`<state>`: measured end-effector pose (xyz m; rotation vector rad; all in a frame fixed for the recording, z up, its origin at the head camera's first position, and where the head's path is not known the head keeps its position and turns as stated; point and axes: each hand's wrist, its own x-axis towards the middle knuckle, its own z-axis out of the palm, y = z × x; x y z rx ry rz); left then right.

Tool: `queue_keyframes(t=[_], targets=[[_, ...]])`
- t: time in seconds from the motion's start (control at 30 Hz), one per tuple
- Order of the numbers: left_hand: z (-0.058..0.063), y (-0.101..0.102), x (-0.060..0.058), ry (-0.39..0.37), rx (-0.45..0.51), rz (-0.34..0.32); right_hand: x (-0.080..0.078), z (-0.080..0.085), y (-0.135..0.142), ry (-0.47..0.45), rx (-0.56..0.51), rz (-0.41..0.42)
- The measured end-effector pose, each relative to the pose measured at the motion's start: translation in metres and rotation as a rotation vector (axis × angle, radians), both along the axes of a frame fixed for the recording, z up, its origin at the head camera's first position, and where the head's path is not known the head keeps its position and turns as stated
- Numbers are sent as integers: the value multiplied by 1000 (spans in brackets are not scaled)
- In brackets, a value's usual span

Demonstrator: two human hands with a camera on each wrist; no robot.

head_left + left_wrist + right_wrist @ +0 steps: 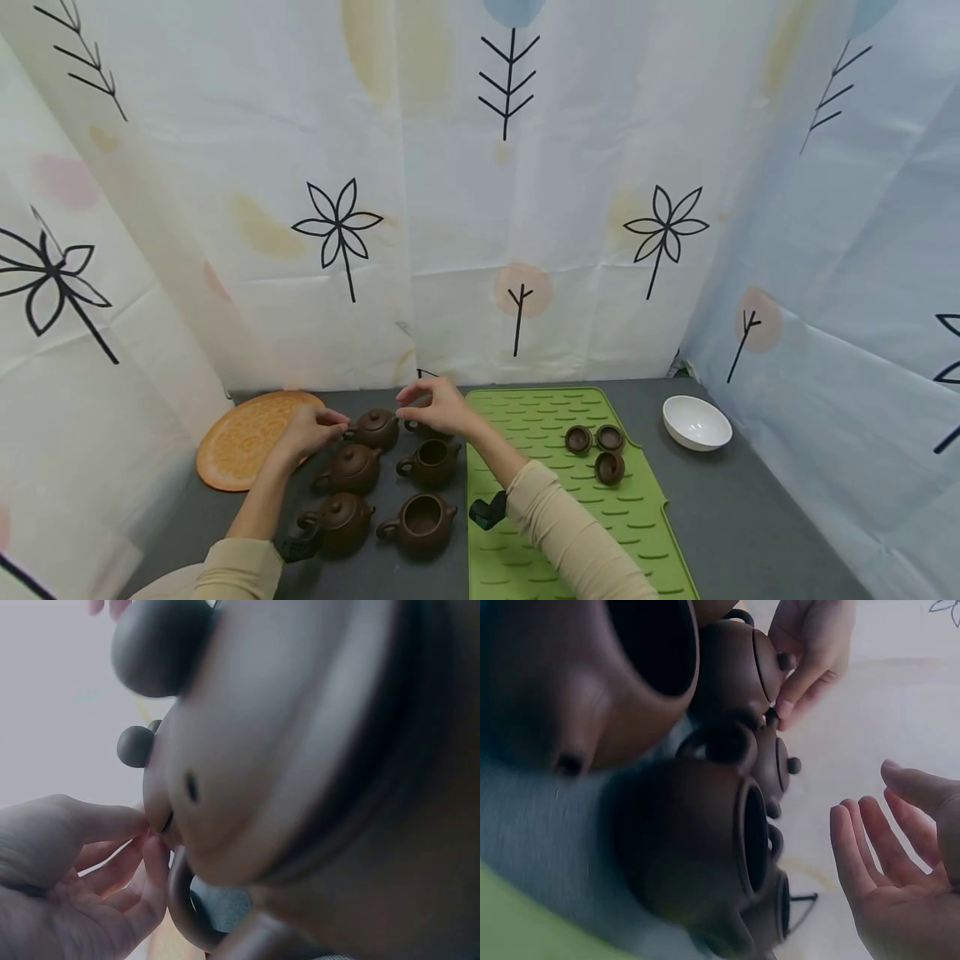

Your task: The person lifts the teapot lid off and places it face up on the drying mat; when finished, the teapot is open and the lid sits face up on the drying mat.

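Observation:
At the far end of the left column, a small brown lidded teapot (376, 428) stands upright. My left hand (311, 433) pinches its handle between thumb and fingers, and the left wrist view shows these fingertips (150, 832) meeting at the pot's side. Close by the spout side hovers my right hand (437, 406), thumb and fingers spread apart with nothing between them. Nearer me in that column stand a second lidded teapot (352, 468) and a third (341, 523). Beside them runs a column of lidless pots, a middle one (433, 463), a near one (422, 525) and a far one partly hidden under my right hand.
A green ridged mat (525, 417) lies right of the pots, with three small hollow brown pieces (609, 438) on it. Beyond its right edge stands a white bowl (697, 423). An orange round placemat (240, 442) lies behind my left forearm. A patterned curtain (465, 208) encloses the table.

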<state>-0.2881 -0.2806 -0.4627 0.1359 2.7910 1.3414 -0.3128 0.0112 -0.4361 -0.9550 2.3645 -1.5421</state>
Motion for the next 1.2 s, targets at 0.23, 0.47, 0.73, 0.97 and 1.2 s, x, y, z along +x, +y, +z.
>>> queue_keyframes(t=[0.23, 0.47, 0.73, 0.97, 1.2], targets=[[-1, 1, 0, 2, 4, 7, -3, -11, -31, -119, -24, -85], [-3, -1, -4, -17, 0, 20, 1, -19, -56, -264, -75, -138], [-4, -2, -6, -34, 4, 21, 0, -30, -74, -238, -43, -245], [-4, 0, -4, -23, 0, 34, 0, -30, -83, -172, 57, -322], [-2, 2, -1, -22, 17, 38, 0, -32, -87, -86, 71, -388]])
